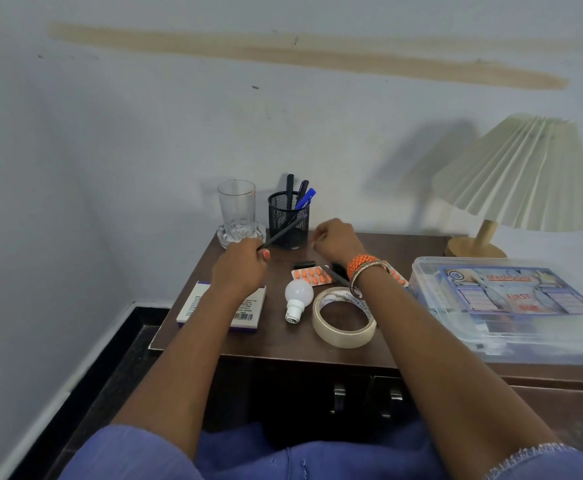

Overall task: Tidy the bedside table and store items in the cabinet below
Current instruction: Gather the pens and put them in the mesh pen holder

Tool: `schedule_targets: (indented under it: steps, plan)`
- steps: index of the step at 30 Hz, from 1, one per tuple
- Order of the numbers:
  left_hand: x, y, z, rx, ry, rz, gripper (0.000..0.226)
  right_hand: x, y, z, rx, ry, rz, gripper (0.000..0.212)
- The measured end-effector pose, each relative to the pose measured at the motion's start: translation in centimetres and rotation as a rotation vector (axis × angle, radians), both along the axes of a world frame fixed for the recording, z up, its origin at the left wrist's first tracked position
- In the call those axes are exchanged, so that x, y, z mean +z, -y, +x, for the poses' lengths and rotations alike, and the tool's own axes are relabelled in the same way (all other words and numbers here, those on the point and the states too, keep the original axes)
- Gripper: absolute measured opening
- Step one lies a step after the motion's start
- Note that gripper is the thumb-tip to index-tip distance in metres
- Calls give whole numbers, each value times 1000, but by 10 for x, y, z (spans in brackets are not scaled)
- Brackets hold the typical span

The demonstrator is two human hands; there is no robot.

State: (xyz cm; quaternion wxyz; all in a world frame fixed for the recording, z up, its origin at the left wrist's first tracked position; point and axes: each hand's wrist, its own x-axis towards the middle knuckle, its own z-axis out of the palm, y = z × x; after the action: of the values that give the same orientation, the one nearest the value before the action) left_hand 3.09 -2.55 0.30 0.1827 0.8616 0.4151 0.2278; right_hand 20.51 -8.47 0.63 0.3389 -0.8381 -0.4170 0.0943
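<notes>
We see a brown bedside table (283, 344) by the wall, with cabinet doors (352, 396) under it. On the right sits a lamp (515, 174) with a folded shade. In front of the lamp lies a clear first aid box (511, 306). Near the middle lies a roll of tape (343, 317), with a white bulb (297, 297) just beside it. A flat box (193, 306) lies under the left arm. At the back stand a glass (237, 206) and a black mesh pen cup (288, 220). Orange pill strips (312, 276) lie behind the bulb. Our left hand (243, 268) grips a thin black pencil (285, 230) that points at the cup. Our right hand (338, 240) is curled up near the cup, but we cannot tell if it holds anything.
</notes>
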Motion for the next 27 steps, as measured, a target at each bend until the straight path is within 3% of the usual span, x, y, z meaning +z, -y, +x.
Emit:
schedule_targets:
  steps: [3,5,11,13,19,22,27]
  plan:
    - [-3,-4,-7,-3,-46,1,24,-8,-2,-8,114,145,-274,20]
    - [-3,-5,-11,20,-45,-2,24,-7,-3,-10,176,223,-343,22]
    - [-2,-5,-16,16,-23,13,26,-9,-7,-10,223,408,-310,13]
    - [-2,-5,-17,13,-5,16,26,-7,-7,-7,198,379,-229,11]
    - [7,0,-14,19,91,70,26,27,1,-1,5,-167,419,28]
    - [12,4,-10,13,139,118,24,49,10,2,45,-500,646,40]
    - [25,17,-2,23,208,230,22,73,22,0,108,-894,937,22]
